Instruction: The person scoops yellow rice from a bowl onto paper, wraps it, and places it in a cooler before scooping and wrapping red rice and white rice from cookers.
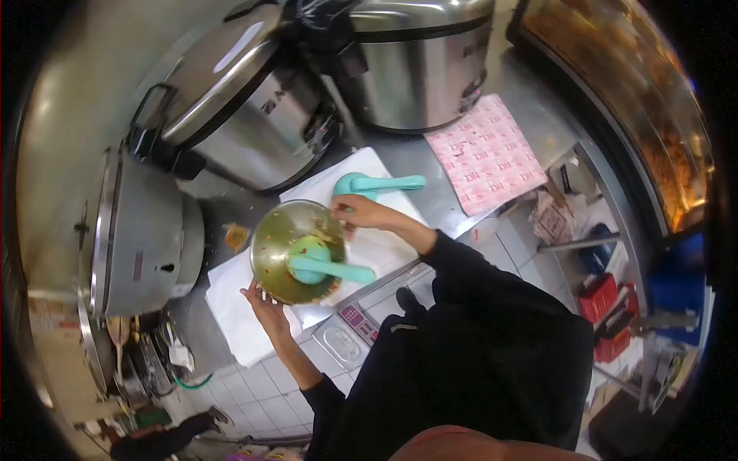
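A metal bowl [265, 230] with greenish-yellow sides sits over white paper sheets [238, 334] at the counter's edge. Small red and pale bits of food cling to its inside. In it rests a teal rice scoop [338, 269], its handle sticking out over the right rim. My left hand [269, 313] grips the bowl's lower left rim. With curled fingers, my right hand [361, 213] holds the rim at the upper right; its fingertips are partly hidden. Just beyond that hand, a second teal rice scoop [384, 183] lies on the white paper.
Two large steel rice cookers [254, 115] [423, 73] stand behind the bowl, and a grey cooker [146, 230] stands left. Pink printed paper [488, 154] lies on the right. A scale [346, 338] is below the counter edge. Red boxes [600, 300] sit on a right-hand shelf.
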Demonstrator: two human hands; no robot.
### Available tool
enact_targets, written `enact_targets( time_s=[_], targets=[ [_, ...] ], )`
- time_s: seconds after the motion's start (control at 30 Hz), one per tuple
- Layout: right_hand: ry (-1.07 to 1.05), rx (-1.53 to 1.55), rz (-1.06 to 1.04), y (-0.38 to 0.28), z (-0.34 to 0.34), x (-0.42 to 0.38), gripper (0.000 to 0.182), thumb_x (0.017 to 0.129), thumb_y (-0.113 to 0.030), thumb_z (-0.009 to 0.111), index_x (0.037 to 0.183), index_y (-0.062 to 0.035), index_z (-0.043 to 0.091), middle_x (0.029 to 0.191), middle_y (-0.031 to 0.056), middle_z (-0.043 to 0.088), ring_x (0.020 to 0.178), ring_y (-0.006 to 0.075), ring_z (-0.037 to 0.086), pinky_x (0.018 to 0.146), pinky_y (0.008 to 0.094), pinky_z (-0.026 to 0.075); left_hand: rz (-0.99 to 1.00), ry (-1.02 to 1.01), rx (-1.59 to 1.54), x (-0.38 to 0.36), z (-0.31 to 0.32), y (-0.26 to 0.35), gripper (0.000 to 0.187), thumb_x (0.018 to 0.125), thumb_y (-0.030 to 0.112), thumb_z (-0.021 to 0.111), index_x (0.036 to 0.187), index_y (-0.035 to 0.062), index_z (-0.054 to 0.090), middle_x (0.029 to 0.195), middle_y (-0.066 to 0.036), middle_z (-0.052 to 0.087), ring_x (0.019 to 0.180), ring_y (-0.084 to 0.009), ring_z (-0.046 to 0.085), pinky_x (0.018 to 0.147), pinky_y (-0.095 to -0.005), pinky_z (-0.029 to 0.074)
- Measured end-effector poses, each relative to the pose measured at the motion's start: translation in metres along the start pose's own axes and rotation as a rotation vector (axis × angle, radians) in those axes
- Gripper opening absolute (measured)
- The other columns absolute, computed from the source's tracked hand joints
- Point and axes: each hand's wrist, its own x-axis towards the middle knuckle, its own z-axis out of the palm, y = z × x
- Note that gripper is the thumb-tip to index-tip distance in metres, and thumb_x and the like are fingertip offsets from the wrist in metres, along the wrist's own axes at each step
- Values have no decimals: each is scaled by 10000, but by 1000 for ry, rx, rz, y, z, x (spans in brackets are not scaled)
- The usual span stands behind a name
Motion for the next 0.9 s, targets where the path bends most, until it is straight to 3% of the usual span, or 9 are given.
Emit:
enact_targets(
  time_s=[0.13,0.33,0.43,0.47,0.6,0.77,0.8,0.83,0.9],
  targets=[
    [226,-31,65,-36,-75,-137,123,853,-159,480,917,-57,506,820,7,510,661,81,521,533,210,457,-60,-327,183,-37,93,11,531,906,469,263,1237,69,371,1170,-75,418,1029,-206,440,807,-353,402],
    [966,2,94,-38,-190,-305,165,865,-176,465,927,-32,518,742,26,538,636,92,532,527,215,446,-187,-1067,-166,-75,291,-39,469,903,355,385,1241,30,357,1129,-106,437,924,-177,483,808,-326,411],
    [1137,4,-30,-17,-283,-341,135,868,-170,474,871,-39,508,699,17,523,585,86,517,489,204,427,714,-840,273,-69,337,-11,367,872,254,467,1147,11,451,1067,-115,470,934,-177,481,790,-299,405],
    [1200,-22,-49,-22,-312,-340,137,870,-170,477,847,-37,496,696,19,521,569,89,514,477,204,428,1406,-519,402,-46,343,31,281,806,146,548,1047,4,511,1001,-117,491,935,-201,482,787,-290,389],
    [1236,-104,-95,7,-424,-332,180,882,-207,473,860,-29,478,695,35,522,530,96,525,505,212,466,1600,202,754,-13,370,206,601,727,188,669,1207,-4,363,1185,-182,455,1086,-267,446,922,-343,336],
    [1113,-198,44,13,-506,-310,230,848,-217,534,865,6,479,740,93,566,594,159,595,568,253,490,1187,-386,986,103,414,255,381,700,135,615,1056,29,530,942,-184,590,934,-283,558,817,-337,414],
    [1223,-683,269,-24,-492,-305,216,847,-186,532,896,14,467,792,140,584,673,204,610,624,297,496,1212,-346,1037,99,420,263,343,698,124,601,1023,29,546,901,-174,598,897,-273,568,793,-333,421],
    [1273,-1042,34,-42,-499,-295,221,846,-153,528,955,24,453,863,167,587,770,227,605,682,332,486,1236,-311,1099,88,424,271,308,695,114,586,990,30,561,861,-163,605,859,-262,578,770,-328,427],
    [1062,-844,-369,-164,-453,-255,355,845,-154,521,1144,8,420,1092,214,527,992,307,540,843,361,423,1277,-325,1193,84,435,309,263,698,111,572,950,35,576,821,-136,613,798,-233,581,727,-315,431]
  ],
)
